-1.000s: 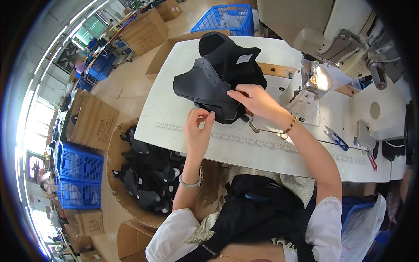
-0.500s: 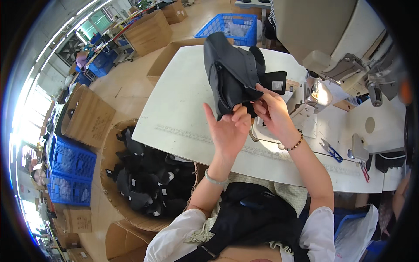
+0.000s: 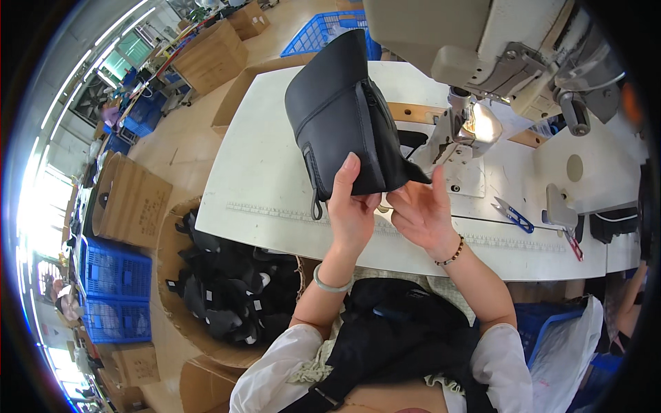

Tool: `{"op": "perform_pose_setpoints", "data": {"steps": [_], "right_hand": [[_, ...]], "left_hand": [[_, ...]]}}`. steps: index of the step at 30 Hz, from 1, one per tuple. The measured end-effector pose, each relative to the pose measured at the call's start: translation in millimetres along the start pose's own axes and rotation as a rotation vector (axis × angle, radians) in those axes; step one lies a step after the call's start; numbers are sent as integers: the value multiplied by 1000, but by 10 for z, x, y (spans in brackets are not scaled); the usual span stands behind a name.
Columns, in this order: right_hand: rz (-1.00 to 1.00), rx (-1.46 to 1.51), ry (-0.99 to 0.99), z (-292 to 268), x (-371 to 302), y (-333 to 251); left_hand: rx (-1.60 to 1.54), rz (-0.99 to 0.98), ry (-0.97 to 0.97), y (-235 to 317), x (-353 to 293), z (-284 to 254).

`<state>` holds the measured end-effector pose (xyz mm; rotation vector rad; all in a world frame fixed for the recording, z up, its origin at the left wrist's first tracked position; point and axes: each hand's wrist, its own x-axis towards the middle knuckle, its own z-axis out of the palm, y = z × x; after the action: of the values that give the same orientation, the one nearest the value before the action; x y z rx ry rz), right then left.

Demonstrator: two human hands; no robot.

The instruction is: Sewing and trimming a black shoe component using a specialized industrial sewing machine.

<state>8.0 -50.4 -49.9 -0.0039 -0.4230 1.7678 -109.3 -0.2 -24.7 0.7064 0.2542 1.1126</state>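
A black boot upper point(image 3: 329, 103), with stitched seams, a zipper along its side and a small loop, is held up over the white sewing table. My left hand point(image 3: 352, 217) grips its lower edge, thumb on the outer face and fingers curled beneath. At the lower right corner, my right hand point(image 3: 423, 217) has its fingers bent under the edge and its thumb raised beside the pointed tip. The inside of the upper is turned away from view. Just to the right of the upper stands the sewing machine's needle head point(image 3: 468, 124).
Blue-handled thread snips point(image 3: 513, 215) and red-handled tweezers point(image 3: 573, 244) lie on the right of the table point(image 3: 255, 158). A ruler strip point(image 3: 275, 213) runs along its front. At lower left, a round cardboard bin point(image 3: 169, 303) holds black uppers. Blue crates point(image 3: 117, 268) stand farther left.
The boot upper has been turned so its smooth outer side faces me, and it sits farther left. My left thumb now presses on it; my right hand has shifted lower, palm more upward.
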Motion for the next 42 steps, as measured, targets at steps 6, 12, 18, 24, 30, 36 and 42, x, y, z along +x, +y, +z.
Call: {"op": "perform_pose_setpoints", "data": {"steps": [6,12,18,24,30,36,42], "right_hand": [[54,50,223,126,33,-256],[-77,-116,335,198,91,-320],[-124,-31,350,120,98,-347],[-46,-673,539,346,-484,-372],[-1027,-1025,847,116,-783,-1118],[-622,-1497,646,-201,-70,-1706],[-761,-1539,564,-267,236,-1695]], "left_hand": [[307,-68,153,58,-8,99],[198,4,120,109,46,73],[101,3,174,50,237,162],[502,102,91,-120,769,191],[547,16,180,-429,1241,589],[241,47,-119,-881,1518,642],[375,-41,-212,-801,1512,544]]}}
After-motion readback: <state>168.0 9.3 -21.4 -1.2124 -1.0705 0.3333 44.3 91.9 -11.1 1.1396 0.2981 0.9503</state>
